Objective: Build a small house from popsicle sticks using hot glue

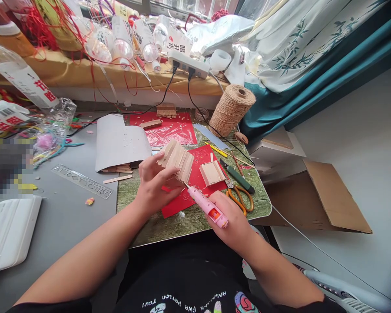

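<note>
A: What did the left hand [156, 184] hold?
B: It gripped a fan of wooden sticks [177, 160], mid frame, over the red paper [174, 206].
A: And the right hand [235, 224]?
B: It was wrapped round a pink glue gun [207, 208], just below, tip right by the sticks.

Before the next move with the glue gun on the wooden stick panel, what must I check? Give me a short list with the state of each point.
1. The left hand clasps the stick panel at its lower edge: ok.
2. The right hand holds the glue gun, nozzle at that edge: ok.
3. The left hand is clear of the nozzle: not ok, it looks very near.
4. Red paper lies under the work: ok.
5. Scissors clear of the right hand: cannot tell, they lie close beside it.
6. Gun hot: cannot tell.
</note>
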Motion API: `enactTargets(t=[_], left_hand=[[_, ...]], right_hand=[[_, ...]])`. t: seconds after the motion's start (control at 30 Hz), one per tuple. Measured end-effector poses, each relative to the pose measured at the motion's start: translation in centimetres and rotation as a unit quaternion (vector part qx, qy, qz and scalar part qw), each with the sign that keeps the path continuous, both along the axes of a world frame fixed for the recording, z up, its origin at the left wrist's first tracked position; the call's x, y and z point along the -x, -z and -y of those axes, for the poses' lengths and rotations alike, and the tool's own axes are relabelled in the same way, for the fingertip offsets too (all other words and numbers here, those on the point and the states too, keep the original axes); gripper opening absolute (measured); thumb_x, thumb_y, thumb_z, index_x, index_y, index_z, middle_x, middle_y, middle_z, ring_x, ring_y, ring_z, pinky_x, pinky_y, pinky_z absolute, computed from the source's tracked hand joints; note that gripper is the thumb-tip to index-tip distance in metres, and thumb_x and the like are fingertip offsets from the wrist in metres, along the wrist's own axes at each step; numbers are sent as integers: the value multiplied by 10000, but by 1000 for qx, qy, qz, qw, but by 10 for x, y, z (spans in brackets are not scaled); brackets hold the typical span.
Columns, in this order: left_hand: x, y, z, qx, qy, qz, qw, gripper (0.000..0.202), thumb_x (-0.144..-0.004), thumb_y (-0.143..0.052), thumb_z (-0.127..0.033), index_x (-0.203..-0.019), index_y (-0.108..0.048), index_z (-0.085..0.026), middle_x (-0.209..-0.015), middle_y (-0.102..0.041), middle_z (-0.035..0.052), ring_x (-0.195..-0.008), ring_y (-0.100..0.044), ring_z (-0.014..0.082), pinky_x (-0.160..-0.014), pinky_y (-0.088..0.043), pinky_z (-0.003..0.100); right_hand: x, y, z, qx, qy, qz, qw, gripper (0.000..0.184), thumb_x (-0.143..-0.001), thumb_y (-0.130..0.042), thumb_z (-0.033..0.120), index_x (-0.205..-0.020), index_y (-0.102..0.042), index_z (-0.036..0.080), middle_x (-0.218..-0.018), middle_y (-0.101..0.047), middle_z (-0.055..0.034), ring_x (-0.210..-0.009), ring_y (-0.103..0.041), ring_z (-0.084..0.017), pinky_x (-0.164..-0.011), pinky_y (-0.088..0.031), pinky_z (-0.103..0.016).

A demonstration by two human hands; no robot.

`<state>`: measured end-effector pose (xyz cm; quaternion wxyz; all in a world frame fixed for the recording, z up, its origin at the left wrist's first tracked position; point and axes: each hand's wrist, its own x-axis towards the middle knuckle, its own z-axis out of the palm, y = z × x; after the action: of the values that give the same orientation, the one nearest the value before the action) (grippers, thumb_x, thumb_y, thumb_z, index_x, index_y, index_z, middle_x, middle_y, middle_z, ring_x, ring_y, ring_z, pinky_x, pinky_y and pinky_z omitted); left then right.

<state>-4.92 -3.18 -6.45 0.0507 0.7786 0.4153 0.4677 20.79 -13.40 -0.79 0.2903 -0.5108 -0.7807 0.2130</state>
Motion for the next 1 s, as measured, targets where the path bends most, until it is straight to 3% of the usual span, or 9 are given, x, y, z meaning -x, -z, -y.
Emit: enactTargets(t=[0.23,0.43,1.0], left_hand=[[-2,-2,-2,-43,25,26,998,575,-803,-899,-209,-1299,-640,-340,-1636,-373,69,-1409,-522,358,-1125,-522,568],[-2,-1,-2,-12,16,22,1000,641,-736,-926,-186,-1292,-652,-348,-1647,-364,51,-1390,-537,349,-1139,-513,563],[-1,-1,-2,3,7,17,1000,674,-715,-961,-194,-1295,-648,-336,-1637,-352,60,-1391,-545,343,-1144,-513,545]], right_hand=[[-2,3,-1,11,3,15,1000,102,-1074,-552,224,-973,-564,231,-875,-585,-34,-760,-557,-203,-684,-427,-353],[-1,4,-1,2,0,16,1000,128,-1075,-544,217,-947,-543,233,-861,-566,-26,-752,-535,-199,-682,-415,-350],[-2,3,-1,-11,1,17,1000,138,-1035,-548,168,-925,-508,242,-838,-569,-14,-710,-518,-183,-652,-400,-333]])
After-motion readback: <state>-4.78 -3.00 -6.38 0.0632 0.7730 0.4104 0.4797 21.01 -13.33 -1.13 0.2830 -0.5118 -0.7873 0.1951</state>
